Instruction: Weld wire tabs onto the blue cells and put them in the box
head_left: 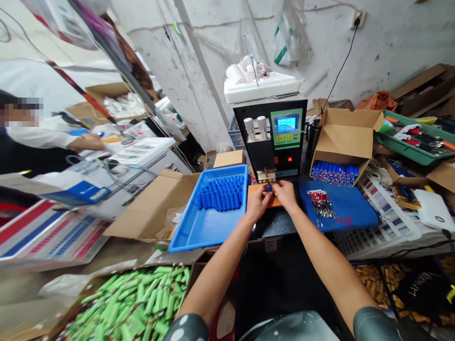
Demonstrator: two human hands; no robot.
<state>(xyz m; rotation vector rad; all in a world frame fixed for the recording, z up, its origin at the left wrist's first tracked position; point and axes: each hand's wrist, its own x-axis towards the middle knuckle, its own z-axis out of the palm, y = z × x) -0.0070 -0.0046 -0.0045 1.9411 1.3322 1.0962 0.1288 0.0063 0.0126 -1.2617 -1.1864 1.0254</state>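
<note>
Both my hands meet at the foot of a black spot welder (287, 163) with a lit blue screen. A small blue battery cell (269, 188) shows between my fingertips, right under the copper welding tips (266, 175). My left hand (256, 203) is closed on it from the left, and my right hand (285, 193) pinches at it from the right. Fingers hide most of the cell, and whether a lead is held with it cannot be seen. Beneath my hands lies an orange block (253, 190).
A blue tray (185, 232) of standing blue cells is at left. At right, red and black leads (322, 203) lie on a blue mat (359, 213), before a cardboard box (346, 130) of cells. Green-wrapped cells (142, 303) fill a box lower left. Another person (39, 137) works far left.
</note>
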